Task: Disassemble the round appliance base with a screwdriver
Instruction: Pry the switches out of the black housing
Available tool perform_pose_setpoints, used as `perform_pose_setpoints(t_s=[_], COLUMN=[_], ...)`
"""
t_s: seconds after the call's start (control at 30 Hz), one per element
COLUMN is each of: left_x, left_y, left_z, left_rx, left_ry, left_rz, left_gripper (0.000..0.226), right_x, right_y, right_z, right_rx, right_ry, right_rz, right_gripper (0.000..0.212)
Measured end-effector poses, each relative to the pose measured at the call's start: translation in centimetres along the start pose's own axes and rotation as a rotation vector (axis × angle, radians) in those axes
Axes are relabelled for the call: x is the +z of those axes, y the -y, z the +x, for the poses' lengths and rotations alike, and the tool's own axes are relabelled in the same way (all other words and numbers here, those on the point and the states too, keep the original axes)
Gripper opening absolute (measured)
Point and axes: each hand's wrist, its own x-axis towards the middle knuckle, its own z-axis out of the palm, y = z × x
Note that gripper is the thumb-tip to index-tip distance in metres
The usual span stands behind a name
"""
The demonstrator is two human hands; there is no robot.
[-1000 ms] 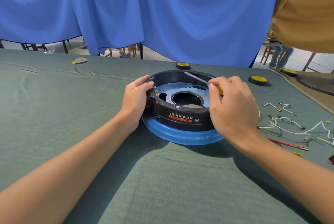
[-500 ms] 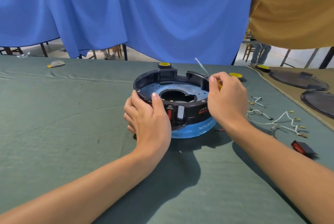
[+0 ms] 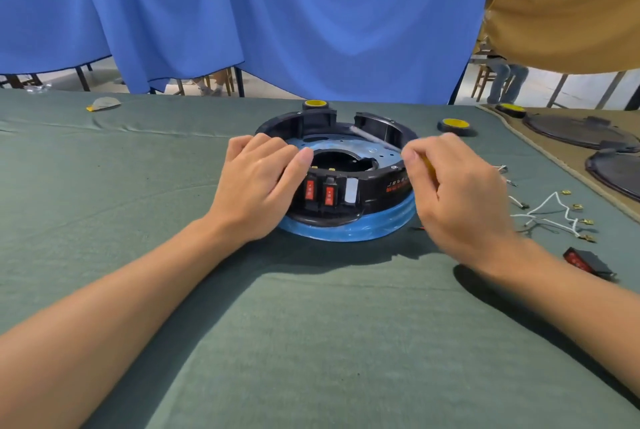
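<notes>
A green cloth-covered bench (image 3: 104,220) fills the lower frame, with wide bare cloth across the whole foreground and the left side; its far edge runs under a hanging blue curtain (image 3: 277,13) along the top. At centre sits the round black plastic appliance base on a blue-wrapped ring (image 3: 349,207), red rocker switches facing the camera. The left hand (image 3: 258,186) lies flat over the base's left rim, fingers spread, its grip loose and pressing rather than closed on anything. The right hand (image 3: 457,196) is at the base's right rim, its grip closed on a yellow-handled screwdriver (image 3: 369,135) whose grey shaft reaches over the inner plate toward the far wall. At right, crowding that side, lie loose white wires with brass terminals (image 3: 550,210), a detached red-and-black switch (image 3: 587,264) and a black-and-yellow round cap (image 3: 455,126).
</notes>
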Motion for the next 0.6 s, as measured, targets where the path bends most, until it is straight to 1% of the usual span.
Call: perform_pose_setpoints(t_s=[0.07, 0.17, 0.27, 0.33, 0.4, 0.47, 0.6], left_x=[0.1, 0.0, 0.0, 0.1, 0.3, 0.3, 0.4], left_y=[-0.3, -0.7, -1.0, -1.3, -1.4, -1.4, -1.3], left_z=[-0.1, -0.4, -0.6, -0.6, -0.6, -0.6, -0.7], left_rx=[0.01, 0.038, 0.147, 0.194, 0.183, 0.171, 0.177], left_ry=[-0.035, -0.087, -0.136, -0.08, -0.037, -0.039, -0.024], left_rz=[0.02, 0.005, 0.004, -0.036, -0.071, -0.076, -0.081], left_gripper=[0.059, 0.053, 0.043, 0.041, 0.042, 0.042, 0.044], right_x=[-0.6, -0.9, -1.1, -1.1, -1.0, -0.9, -0.8], right_y=[0.2, 0.4, 0.4, 0.2, 0.3, 0.5, 0.9], right_z=[-1.7, -2.7, -2.5, -2.8, -3.2, -3.4, -3.5], right_rx=[-0.085, -0.096, -0.122, -0.178, -0.171, -0.139, -0.14], right_ry=[0.019, 0.017, 0.02, 0.032, 0.034, 0.024, 0.035], right_rz=[-0.064, -0.095, -0.116, -0.15, -0.152, -0.129, -0.143], right_gripper=[0.028, 0.028, 0.029, 0.03, 0.029, 0.027, 0.031])
